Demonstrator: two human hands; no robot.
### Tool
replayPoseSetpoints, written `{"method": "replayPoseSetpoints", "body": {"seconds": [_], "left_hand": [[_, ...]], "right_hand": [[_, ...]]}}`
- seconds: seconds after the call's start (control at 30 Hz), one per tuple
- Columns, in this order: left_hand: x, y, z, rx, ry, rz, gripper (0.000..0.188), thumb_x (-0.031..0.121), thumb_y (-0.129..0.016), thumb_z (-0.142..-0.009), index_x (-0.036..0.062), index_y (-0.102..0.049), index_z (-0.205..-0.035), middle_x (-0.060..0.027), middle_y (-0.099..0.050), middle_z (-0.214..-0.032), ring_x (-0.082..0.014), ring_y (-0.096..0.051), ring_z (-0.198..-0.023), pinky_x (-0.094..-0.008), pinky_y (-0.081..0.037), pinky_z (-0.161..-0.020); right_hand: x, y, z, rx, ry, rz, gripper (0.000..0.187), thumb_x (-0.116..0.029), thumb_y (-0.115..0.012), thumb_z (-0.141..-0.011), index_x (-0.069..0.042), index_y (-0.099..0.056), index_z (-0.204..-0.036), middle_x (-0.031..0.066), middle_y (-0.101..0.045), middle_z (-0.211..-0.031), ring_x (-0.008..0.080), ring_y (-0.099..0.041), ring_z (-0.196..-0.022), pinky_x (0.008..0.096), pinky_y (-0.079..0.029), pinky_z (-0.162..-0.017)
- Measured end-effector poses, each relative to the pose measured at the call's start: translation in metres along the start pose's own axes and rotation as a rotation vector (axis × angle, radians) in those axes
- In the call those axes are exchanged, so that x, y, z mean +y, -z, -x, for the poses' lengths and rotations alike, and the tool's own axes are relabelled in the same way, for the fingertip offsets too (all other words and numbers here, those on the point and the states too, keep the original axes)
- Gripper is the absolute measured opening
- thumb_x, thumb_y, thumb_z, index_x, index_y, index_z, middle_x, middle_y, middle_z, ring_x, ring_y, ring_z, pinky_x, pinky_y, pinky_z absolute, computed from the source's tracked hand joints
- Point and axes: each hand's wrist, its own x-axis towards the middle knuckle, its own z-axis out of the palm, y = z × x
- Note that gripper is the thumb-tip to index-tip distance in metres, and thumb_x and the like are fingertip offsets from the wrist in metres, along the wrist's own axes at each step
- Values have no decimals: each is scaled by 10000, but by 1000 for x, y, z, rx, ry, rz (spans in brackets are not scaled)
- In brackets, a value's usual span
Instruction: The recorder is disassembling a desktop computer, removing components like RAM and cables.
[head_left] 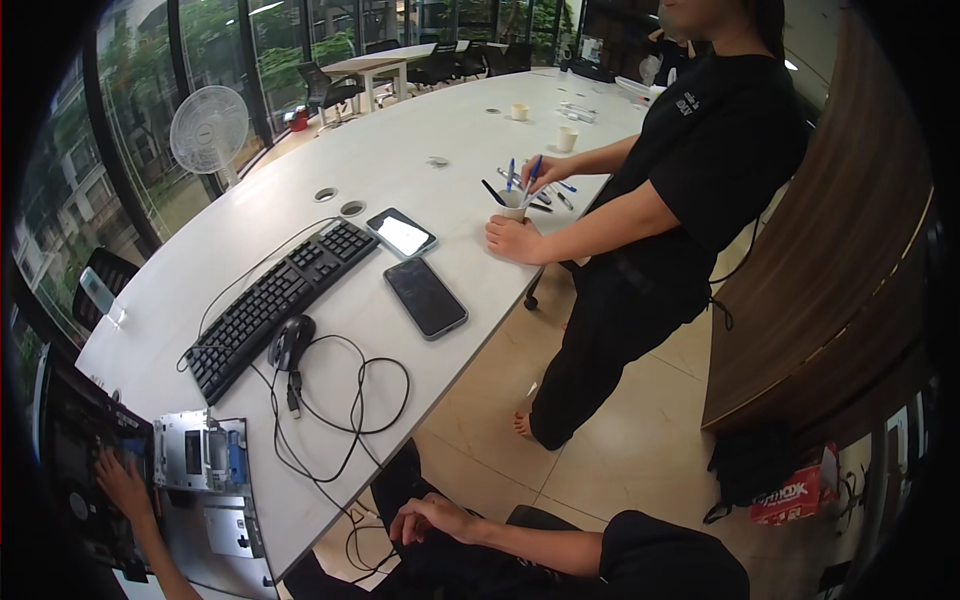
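At the lower left, my left hand (124, 484) lies with its fingers apart on the black inside of an opened computer case (85, 500). Beside it on the table's near left end is the case's silvery metal frame (182, 452), with a blue part (237, 457) at its edge. My right hand (432, 519) rests over my lap below the table edge, loosely bent, its fingers apart and nothing seen in it. Between the hands and the middle of the table are a black mouse (291, 343), its looped cable (408, 385) and a black keyboard (285, 297).
Two phones (427, 298) lie right of the keyboard. Across the table corner, a person in black (640, 210) holds a paper cup (513, 206) and a blue pen (534, 172); more pens lie near. A white fan (209, 130) stands by the windows. A red bag (790, 492) sits on the floor.
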Motion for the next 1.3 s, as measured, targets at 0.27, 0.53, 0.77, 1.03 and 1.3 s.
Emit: {"method": "replayPoseSetpoints", "body": {"seconds": [0.27, 0.53, 0.77, 1.03, 1.3], "left_hand": [[-30, 8, 34, 37, 86, 88, 543, 56, -691, -822, -4, -494, -1325, -215, -532, -1326, -384, -461, -1287, -514, -377, -1071], [90, 67, -13, 35, 111, 263, 428, 281, -711, -797, 19, -632, -1126, -164, -620, -1178, -345, -541, -1146, -487, -429, -946], [31, 85, 15, 85, 203, 283, 398, 277, -661, -858, 13, -622, -1153, -124, -623, -1207, -294, -509, -1181, -441, -374, -1002], [53, 92, 2, 40, 289, 448, 258, 256, -654, -860, 40, -706, -991, -120, -706, -1037, -303, -627, -1005, -422, -477, -886], [55, 65, 2, -484, 805, 1179, 289, 276, -727, -858, -11, -745, -887, -88, -724, -751, -153, -623, -521, -330, -472, -458]], "right_hand": [[5, -2, 0, -100, -45, 15, 519, -288, -423, -986, 51, -724, -733, 133, -738, -935, 160, -633, -741, 264, -505, -670], [-15, 10, 7, 145, 49, 57, 494, -252, -422, -944, 30, -680, -630, 199, -725, -867, 224, -638, -736, 333, -496, -646], [-2, -20, -4, 106, 11, 51, 481, -222, -431, -928, 60, -667, -617, 198, -720, -860, 229, -625, -724, 338, -492, -628], [-4, -14, 2, 119, 32, 55, 475, -219, -428, -927, 58, -677, -633, 194, -723, -868, 223, -625, -727, 337, -490, -626], [-3, -14, -1, 83, 30, 64, 470, -229, -435, -929, 54, -676, -642, 194, -723, -879, 222, -631, -746, 336, -491, -633]]}}
